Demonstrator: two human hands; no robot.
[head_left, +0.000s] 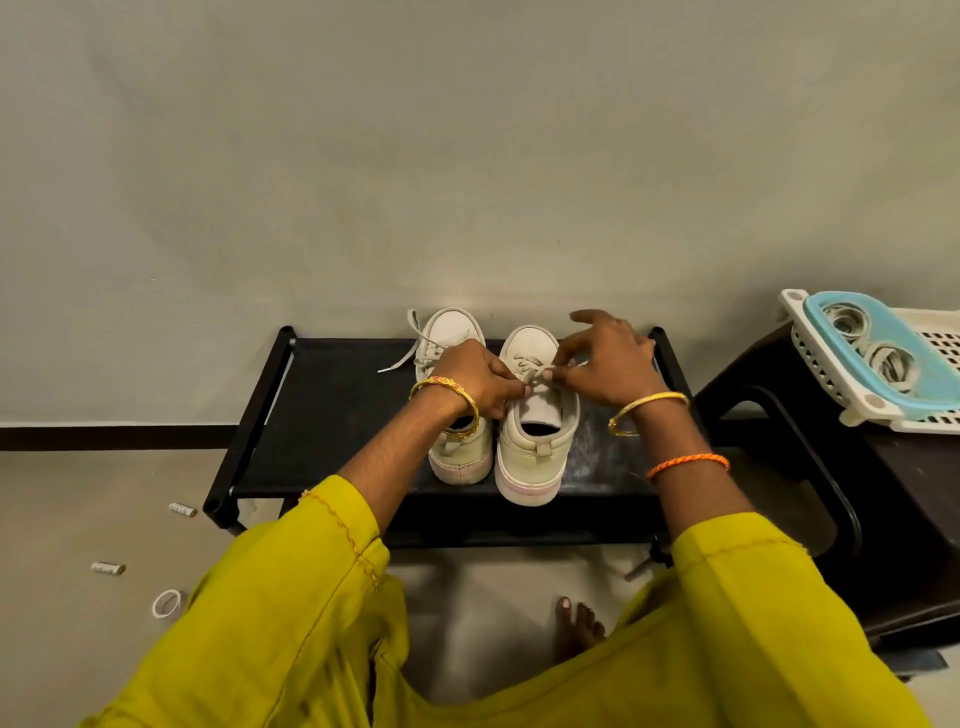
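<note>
Two off-white sneakers stand side by side on a low black rack (322, 415), toes toward the wall. My left hand (475, 376) and my right hand (605, 364) both pinch the laces (535, 373) of the right sneaker (535, 447) over its tongue. The left sneaker (452, 332) is partly covered by my left wrist; its laces (410, 348) trail loose across the rack to the left. Both wrists wear gold bangles, and the right forearm an orange thread.
A dark stool (831, 467) stands right of the rack, bearing a white basket (810, 358) with a blue lid. On the floor at left lie two small rolls (183, 510) and a white ring (167, 604). My bare foot (576, 626) is below the rack.
</note>
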